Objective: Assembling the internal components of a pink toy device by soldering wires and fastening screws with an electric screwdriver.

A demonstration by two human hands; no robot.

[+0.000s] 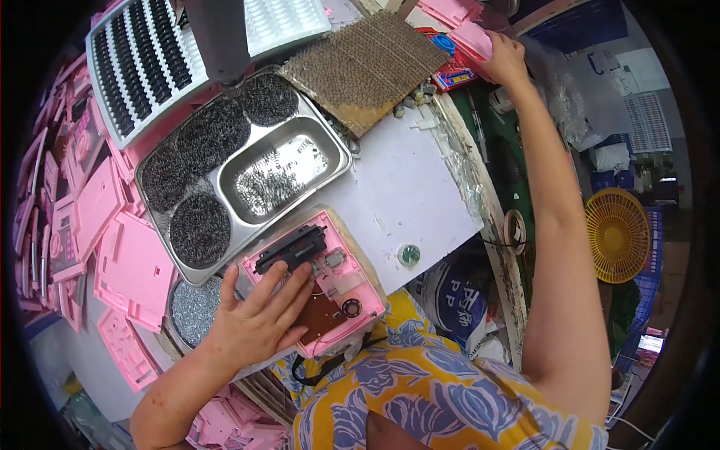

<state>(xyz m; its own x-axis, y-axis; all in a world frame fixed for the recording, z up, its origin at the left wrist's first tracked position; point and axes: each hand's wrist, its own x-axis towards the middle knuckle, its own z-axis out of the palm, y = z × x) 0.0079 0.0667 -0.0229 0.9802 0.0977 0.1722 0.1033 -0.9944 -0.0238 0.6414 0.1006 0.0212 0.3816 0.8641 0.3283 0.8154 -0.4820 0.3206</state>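
Observation:
My left hand (262,315) lies with outstretched fingers over an opened pink plastic casing (356,319) near my body. Its fingertips touch a black plastic mechanism (292,249) along the casing's far side. A brown circuit board (319,315) and a small round black part (351,307) sit inside the casing. Far to the right, my right arm is stretched out. There, my right hand (506,61) is closed around a pink plastic piece (474,46), above a red and blue package (454,77). The fingertips under that piece are partly hidden.
A metal tray (341,161) holds many small dark springs or screws. Above it hangs a grey power screwdriver (217,37). A white tray of black parts (112,90), a corrugated pad (367,67), stacked pink panels (139,262) and a bowl of small metal pieces (196,307) surround the work.

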